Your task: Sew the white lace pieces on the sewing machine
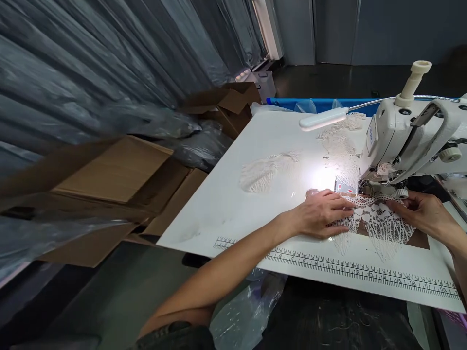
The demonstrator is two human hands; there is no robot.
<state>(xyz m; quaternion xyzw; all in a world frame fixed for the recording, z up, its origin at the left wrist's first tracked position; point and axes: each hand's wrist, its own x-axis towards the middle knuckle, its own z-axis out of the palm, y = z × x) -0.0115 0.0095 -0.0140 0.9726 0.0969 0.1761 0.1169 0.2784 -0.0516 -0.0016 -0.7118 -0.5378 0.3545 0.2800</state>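
Note:
White lace trim (386, 228) with a scalloped top edge and pointed, fringe-like lobes lies under the needle area of a white sewing machine (386, 131). My left hand (324, 214) rests flat on the left part of the lace, its fingers stretched out and slightly apart. On the other side, my right hand (425, 211) pinches the lace's upper edge between thumb and fingers, close to the machine's presser foot. Brown material (419, 239) shows beneath the lace. Behind the needle, more lace (339, 148) trails away over the table.
A separate lace piece (268, 170) lies on the white table (211, 204), left of the machine. A lamp (323, 119) lights the sewing area. A printed ruler (357, 270) runs along the front edge. Open cardboard boxes (113, 170) and plastic bags (204, 146) stand to the left.

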